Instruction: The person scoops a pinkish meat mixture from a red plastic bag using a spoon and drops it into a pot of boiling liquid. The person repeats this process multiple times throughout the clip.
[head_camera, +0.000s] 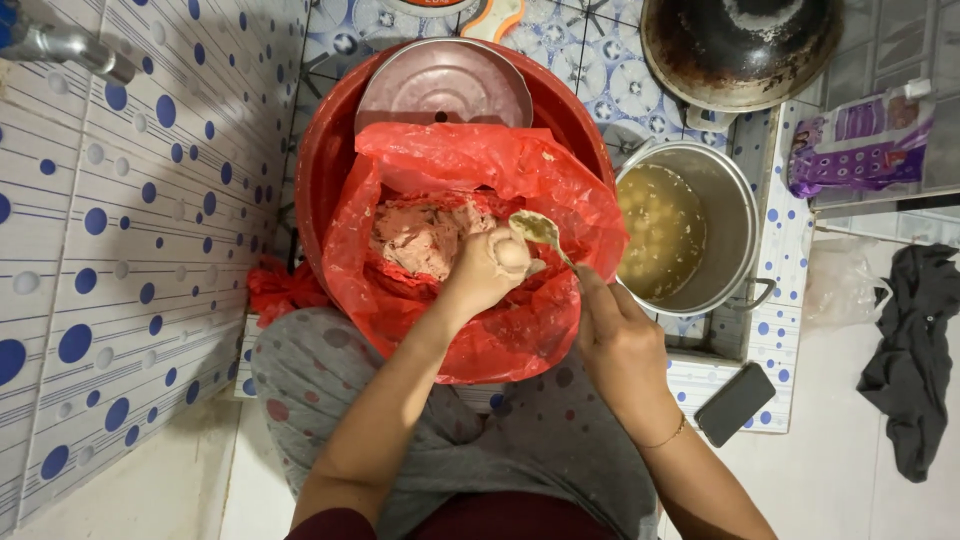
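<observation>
Head view: over a red basin (330, 150) lined with a red bag (560, 200) of pink paste (420, 240), the left hand (490, 270) is clenched around a squeezed ball of paste (513, 255). The right hand (620, 345) grips a spoon (540, 230) against it, apparently shaping; scooping the ball free needs a clean cut, likely toward the pot (735, 200) just beside.

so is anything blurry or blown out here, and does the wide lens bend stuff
Head view: light is even and soft, no harsh shadows. Mild glare on the round metal lid and the red bag. The left hand, squeezing paste, and the right hand with the spoon look sharp. Tile lines on the wall bow and fan out towards the left edge.
</observation>
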